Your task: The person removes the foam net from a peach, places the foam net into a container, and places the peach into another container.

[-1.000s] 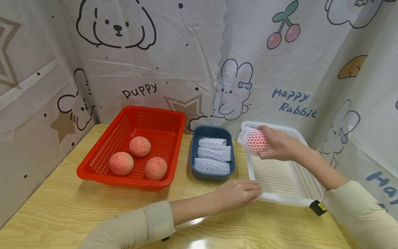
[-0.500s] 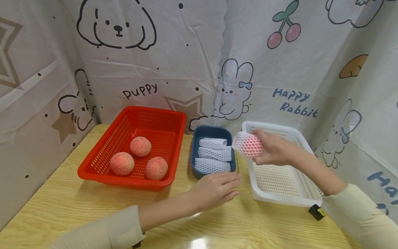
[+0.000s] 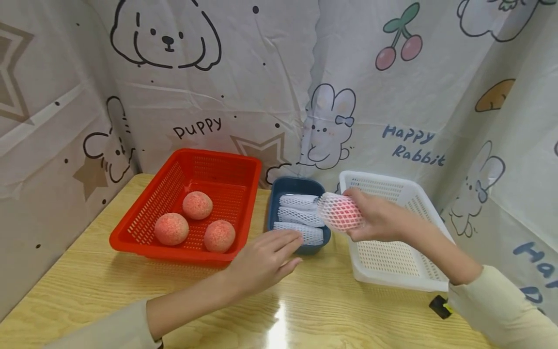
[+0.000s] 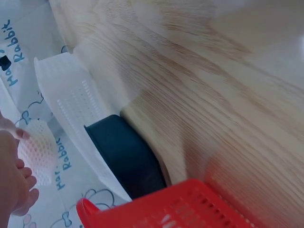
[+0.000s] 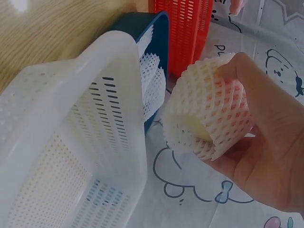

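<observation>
My right hand point(image 3: 375, 215) grips a pink peach point(image 3: 346, 214) inside a white foam net sleeve point(image 3: 328, 207), held above the gap between the blue bin and the white basket. In the right wrist view, the sleeve's point(image 5: 206, 107) open end shows a pale part of the fruit. My left hand point(image 3: 263, 261) has its fingers extended and holds nothing, just in front of the blue bin point(image 3: 310, 249). Several rolled foam net sleeves point(image 3: 301, 215) lie in that bin, the nearest partly covered by the left fingertips.
At left, a red basket point(image 3: 250, 213) carries three peaches point(image 3: 171, 229). A white basket point(image 3: 362, 274) stands at right, with a small black object point(image 3: 440, 307) near its front corner. A printed curtain point(image 3: 279, 72) rises behind the wooden table point(image 3: 322, 310).
My left hand has let go of the white basket's rim and moved left to the blue bin. My right hand has brought the sleeved peach left and slightly down.
</observation>
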